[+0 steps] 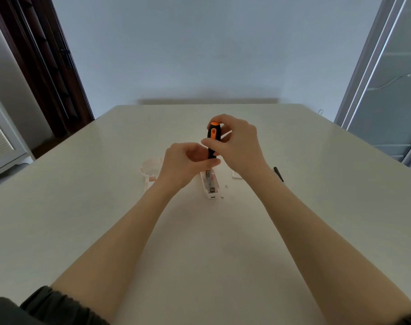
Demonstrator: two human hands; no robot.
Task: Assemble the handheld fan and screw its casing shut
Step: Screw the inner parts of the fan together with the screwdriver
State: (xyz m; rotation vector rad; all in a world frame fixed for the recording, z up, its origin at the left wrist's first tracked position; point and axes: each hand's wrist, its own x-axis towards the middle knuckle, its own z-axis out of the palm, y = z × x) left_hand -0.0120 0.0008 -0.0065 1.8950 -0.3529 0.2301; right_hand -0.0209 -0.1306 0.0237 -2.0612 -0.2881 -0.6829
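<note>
Both bare forearms reach out over the pale tabletop (317, 184), meeting near its middle. The right hand (237, 146) is wrapped around the top of a black-and-orange screwdriver (213, 139), fingers and thumb curled round the handle, holding it nearly upright. The left hand (185, 163) is curled in beside it, its thumb and fingertips pinching the lower end of the same handle, just above where the metal shaft drops down. Under the two hands lies the open white fan casing (210, 186), the long handle half with its insides showing, its near end pointing toward the person; the screwdriver's shaft goes down into it. A couple of tiny loose screws (226, 186) sit on the tabletop just to the right of the casing. To the left, partly hidden by the left wrist, lies the other white casing half with its round head (150, 167). Beyond the right wrist there is a small white piece (236, 175) and a slim black tool (278, 174), both half covered by the arm.
</note>
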